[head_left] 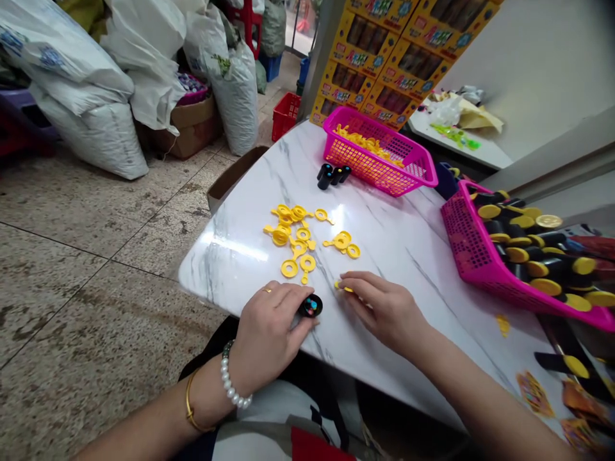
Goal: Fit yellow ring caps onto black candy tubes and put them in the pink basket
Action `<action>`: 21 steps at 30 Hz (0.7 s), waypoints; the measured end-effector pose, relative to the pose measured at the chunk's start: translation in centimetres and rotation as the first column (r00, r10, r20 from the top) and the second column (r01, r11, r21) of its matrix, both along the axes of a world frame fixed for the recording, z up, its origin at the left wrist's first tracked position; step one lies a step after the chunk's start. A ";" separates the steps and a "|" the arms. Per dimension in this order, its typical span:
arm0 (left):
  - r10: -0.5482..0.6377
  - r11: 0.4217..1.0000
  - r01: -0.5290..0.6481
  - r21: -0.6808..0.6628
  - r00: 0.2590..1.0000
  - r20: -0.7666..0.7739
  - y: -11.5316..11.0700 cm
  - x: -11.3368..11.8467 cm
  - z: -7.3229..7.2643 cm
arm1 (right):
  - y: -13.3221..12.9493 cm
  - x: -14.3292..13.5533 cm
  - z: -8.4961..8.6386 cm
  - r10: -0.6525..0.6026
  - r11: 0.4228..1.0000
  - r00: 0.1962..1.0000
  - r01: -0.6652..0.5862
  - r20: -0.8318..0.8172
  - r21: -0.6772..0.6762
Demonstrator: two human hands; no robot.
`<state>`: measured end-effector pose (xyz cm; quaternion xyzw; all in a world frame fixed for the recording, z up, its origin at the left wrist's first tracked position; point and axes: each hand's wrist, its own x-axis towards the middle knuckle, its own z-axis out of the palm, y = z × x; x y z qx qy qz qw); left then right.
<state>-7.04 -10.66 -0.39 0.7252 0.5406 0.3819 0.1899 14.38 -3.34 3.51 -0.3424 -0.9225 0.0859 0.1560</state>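
Observation:
Near the table's front edge, my left hand [271, 330] is closed around a small black tube [311, 306]. The tube's open end faces up, and small coloured bits show inside. To its right, my right hand [384, 310] pinches a yellow plastic ring piece [344, 286], mostly hidden by my fingers, just over the marble-patterned table [240, 256]. Beyond my hands lie several loose yellow ring pieces with short tabs [298, 234], some overlapping. A smaller cluster of yellow ring pieces [342, 241] sits to their right.
Several black tubes [331, 175] stand by a pink basket [384, 173] of yellow pieces. At right, another pink basket [473, 262] holds black tubes with yellow ends. Stacked yellow boxes [369, 64] rise behind. White sacks [91, 109] and a cardboard box [192, 128] stand on the floor.

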 end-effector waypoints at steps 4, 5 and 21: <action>-0.019 1.000 0.019 0.018 0.999 -0.034 -0.2 0.7 0.1 | -1.4 -0.6 1.4 -0.174 0.980 0.940 0.135 -0.293 -0.149; -0.018 0.998 0.021 0.051 0.999 -0.052 -0.3 0.7 -0.1 | -1.7 -0.9 1.6 -0.199 0.976 0.924 0.155 -0.327 -0.156; -0.112 0.994 0.110 -0.029 0.991 -0.069 0.8 3.3 -0.2 | -3.0 0.7 0.2 -0.592 0.657 0.712 0.156 -0.378 -0.737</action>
